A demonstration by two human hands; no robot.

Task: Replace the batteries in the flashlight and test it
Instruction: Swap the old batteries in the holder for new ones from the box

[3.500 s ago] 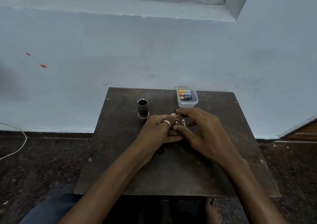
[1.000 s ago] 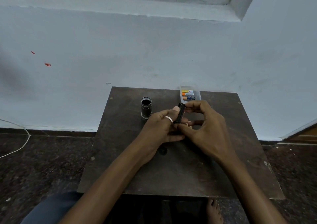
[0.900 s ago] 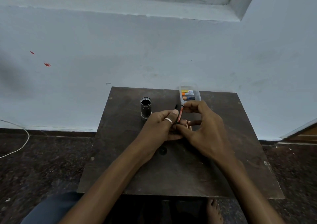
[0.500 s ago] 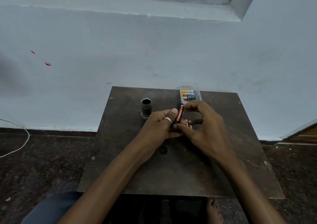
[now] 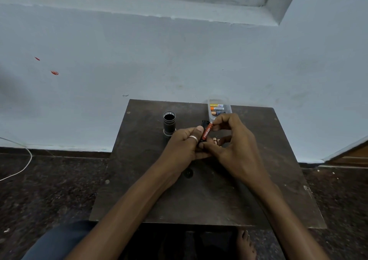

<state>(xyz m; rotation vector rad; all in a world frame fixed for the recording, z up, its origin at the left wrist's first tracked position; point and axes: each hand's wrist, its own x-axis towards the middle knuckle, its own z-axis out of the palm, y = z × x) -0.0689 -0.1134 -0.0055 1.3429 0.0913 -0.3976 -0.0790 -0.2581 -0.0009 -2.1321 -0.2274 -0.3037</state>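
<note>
The black flashlight body (image 5: 169,123) stands upright on the dark table (image 5: 258,190), its open end up, just left of my hands. My left hand (image 5: 184,146) grips a black battery holder (image 5: 204,123) that pokes out above my thumb. A red Eveready battery (image 5: 207,132) lies along the holder, and my right hand (image 5: 233,142) pinches its top end between thumb and forefinger. A couple of copper-tipped batteries (image 5: 215,140) show on the table between my fingers. Near my left wrist lies a small black round cap (image 5: 188,173).
A clear plastic box (image 5: 210,116) with several batteries sits at the table's far edge, right behind my right hand. The pale wall rises directly behind the table. A white cable (image 5: 23,164) lies on the dark floor at left. My bare foot (image 5: 246,245) shows under the table.
The holder was raised from the table in my left hand, and a red battery now lies against its side under my right fingers. The flashlight body and box have not moved.
</note>
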